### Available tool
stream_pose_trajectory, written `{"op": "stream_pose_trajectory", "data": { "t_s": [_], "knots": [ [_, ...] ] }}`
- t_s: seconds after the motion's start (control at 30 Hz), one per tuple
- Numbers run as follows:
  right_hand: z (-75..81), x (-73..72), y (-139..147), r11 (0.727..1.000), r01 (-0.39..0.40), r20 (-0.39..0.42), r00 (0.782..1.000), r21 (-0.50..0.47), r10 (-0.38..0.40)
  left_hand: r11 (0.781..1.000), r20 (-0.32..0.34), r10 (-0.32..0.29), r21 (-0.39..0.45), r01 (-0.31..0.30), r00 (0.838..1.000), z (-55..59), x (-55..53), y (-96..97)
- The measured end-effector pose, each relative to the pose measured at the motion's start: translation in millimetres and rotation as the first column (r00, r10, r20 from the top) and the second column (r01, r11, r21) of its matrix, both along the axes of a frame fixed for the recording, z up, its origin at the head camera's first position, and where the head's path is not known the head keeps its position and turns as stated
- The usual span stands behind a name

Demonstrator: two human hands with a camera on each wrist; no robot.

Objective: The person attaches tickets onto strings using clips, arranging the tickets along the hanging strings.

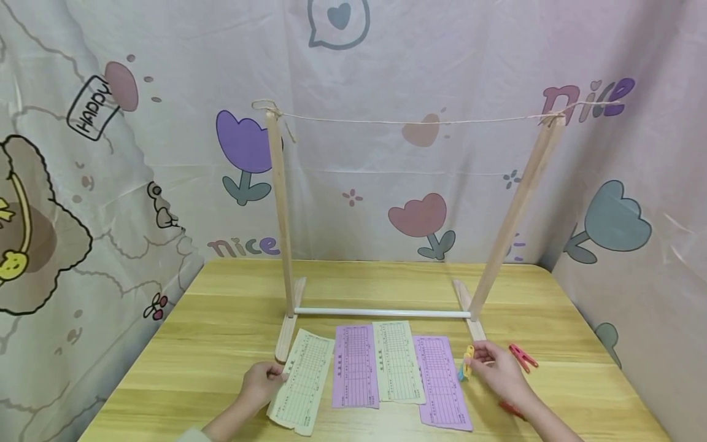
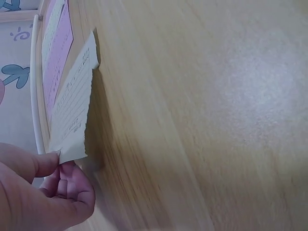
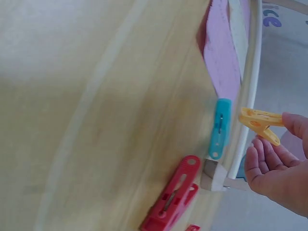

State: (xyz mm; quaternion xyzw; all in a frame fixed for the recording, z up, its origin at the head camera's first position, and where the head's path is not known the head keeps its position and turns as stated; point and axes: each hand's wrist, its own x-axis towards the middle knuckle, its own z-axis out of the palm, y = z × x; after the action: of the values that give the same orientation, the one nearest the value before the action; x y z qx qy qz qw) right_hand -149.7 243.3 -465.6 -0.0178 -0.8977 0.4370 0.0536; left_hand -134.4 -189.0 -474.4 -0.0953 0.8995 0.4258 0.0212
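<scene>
My left hand [image 1: 258,388] pinches the edge of the leftmost pale green paper slip [image 1: 305,380] between thumb and fingers. In the left wrist view the held slip [image 2: 73,108] is partly raised off the table. My right hand [image 1: 504,372] holds a yellow clothespin [image 1: 469,355] by one end, above the table. Just beyond it lies a blue clothespin [image 3: 220,130]. Two purple slips [image 1: 355,368] and another pale green slip [image 1: 399,363] lie in a row between the hands. Red clothespins [image 1: 522,358] are beside the right hand, one partly hidden by the wrist.
Behind the slips stands a wooden frame with a left post [image 1: 280,209], a right post [image 1: 519,209] and a white bottom rod [image 1: 381,313]. A string [image 1: 386,121] runs between the post tops. A printed cloth [image 1: 353,166] hangs behind the table [image 1: 221,331].
</scene>
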Motion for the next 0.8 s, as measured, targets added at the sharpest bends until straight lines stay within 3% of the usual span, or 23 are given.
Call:
{"op": "stream_pose_trajectory", "data": {
  "t_s": [0.33, 0.8],
  "knots": [
    [17.8, -4.5, -5.4, 0.999, -0.011, 0.029, 1.0, -0.035, 0.012, 1.0, -0.104, -0.011, -0.014, 0.01, 0.994, -1.8, -0.3, -3.2],
    [31.7, -14.1, -16.2, 0.999, -0.008, -0.087, 0.996, -0.038, 0.004, 0.998, -0.168, 0.012, 0.069, 0.0, 0.986, 10.8, -8.2, 7.3]
  ]
}}
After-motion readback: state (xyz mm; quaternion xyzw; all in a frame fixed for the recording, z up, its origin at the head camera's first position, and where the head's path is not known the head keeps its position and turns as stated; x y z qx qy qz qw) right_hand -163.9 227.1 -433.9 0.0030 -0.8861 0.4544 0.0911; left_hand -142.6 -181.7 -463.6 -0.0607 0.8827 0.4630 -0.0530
